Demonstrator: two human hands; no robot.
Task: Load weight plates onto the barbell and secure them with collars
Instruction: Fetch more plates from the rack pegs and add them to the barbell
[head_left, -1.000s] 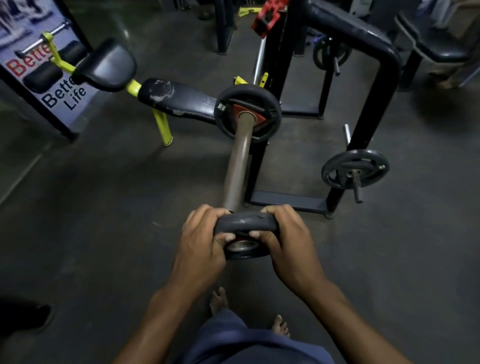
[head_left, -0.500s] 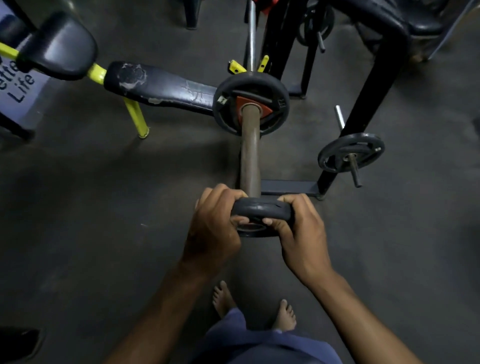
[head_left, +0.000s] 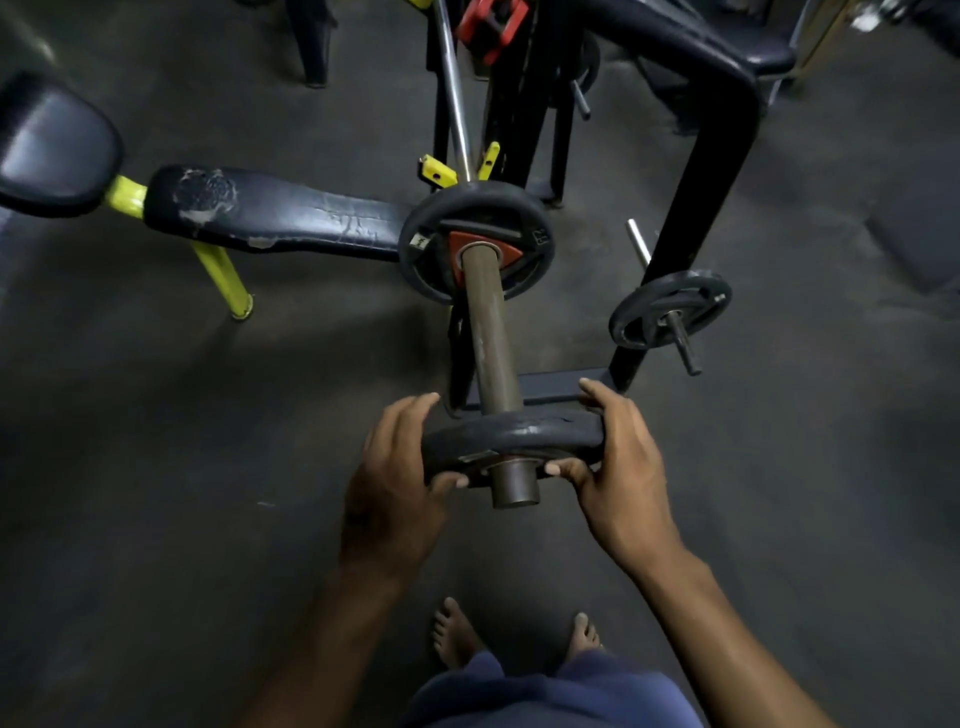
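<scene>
A small black weight plate (head_left: 511, 431) sits on the near end of the barbell sleeve (head_left: 488, 343), with the sleeve's tip poking out toward me. My left hand (head_left: 397, 478) holds the plate's left edge, thumb on its near face. Gripping the right edge is my right hand (head_left: 618, 462). Farther up the sleeve a larger black plate (head_left: 475, 241) with a red hub rests against the bar's collar. The thin chrome bar (head_left: 454, 98) runs away behind it.
A black padded bench (head_left: 275, 213) on yellow legs lies to the left. A black rack frame (head_left: 711, 156) stands to the right, with another plate (head_left: 670, 309) on its storage peg. A red collar (head_left: 491, 23) hangs at the top. My bare feet are below.
The small plate has slid onto the sleeve, so the sleeve's end now shows through its hole. My fingers have loosened around its rim.
</scene>
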